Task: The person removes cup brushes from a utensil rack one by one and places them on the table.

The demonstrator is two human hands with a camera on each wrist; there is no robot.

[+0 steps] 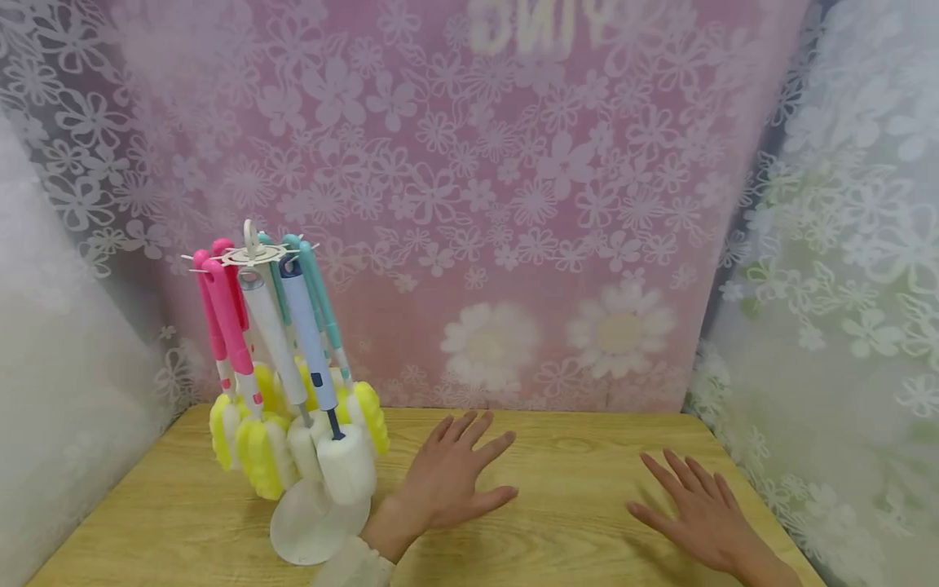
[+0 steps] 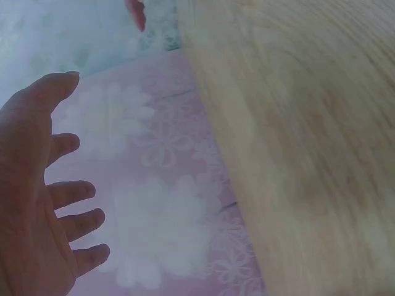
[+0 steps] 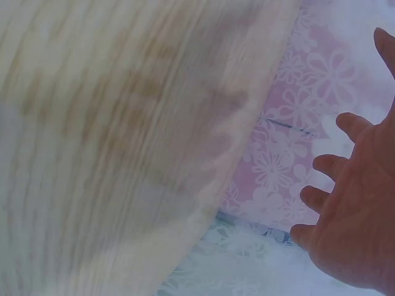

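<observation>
Item: one white plastic hanging rack [image 1: 253,254] with a flat, slotted top disc, a ring above it and a round translucent base [image 1: 304,538], standing upright on the left part of the light wood-grain table [image 1: 572,497].

Hung around it: bright pink handles [image 1: 230,318], teal handles [image 1: 319,292], one white handle [image 1: 275,338] and one pale blue handle [image 1: 308,334]. Heads, at the lower ends: yellow-and-white sponges [image 1: 260,456] and plain white sponges [image 1: 348,471].

Your left hand [image 1: 456,481]: just right of the rack, fingers extended and spread, holding nothing; cream sleeve cuff [image 1: 359,567] beside the base.

Your right hand [image 1: 698,518]: near the table's right edge, well apart from the rack, fingers likewise extended, holding nothing.

Behind: pink backdrop with white flowers [image 1: 455,204].
</observation>
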